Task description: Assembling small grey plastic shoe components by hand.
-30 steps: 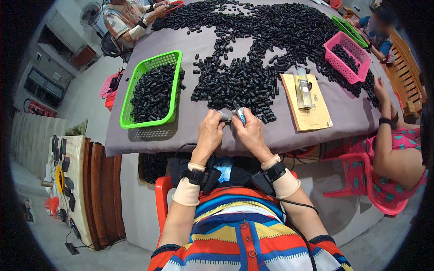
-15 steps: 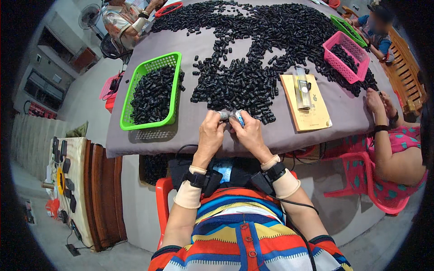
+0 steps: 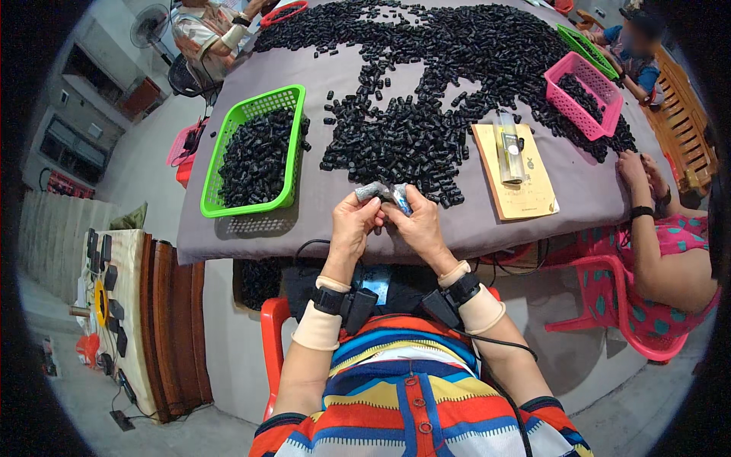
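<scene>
My left hand and my right hand meet at the table's near edge, with fingers bent and tips pinched together. A grey wrap covers a left fingertip, and a blue-and-white wrap covers a right one. Between the fingertips a small black piece shows in part; its exact shape is hidden. Another dark bit peeks out under the left fingers. Just beyond my hands lies a heap of small black cylindrical pieces. To the left stands a green basket filled with similar pieces.
A yellowish notepad with a clear plastic tube on it lies right of the heap. Farther right are a pink basket and a green basket. Other people sit around the cloth-covered table. A cable runs along my right forearm.
My left hand has turned and drawn slightly toward me, so its grey-wrapped finger now extends above the thumb. My right hand has hardly moved.
</scene>
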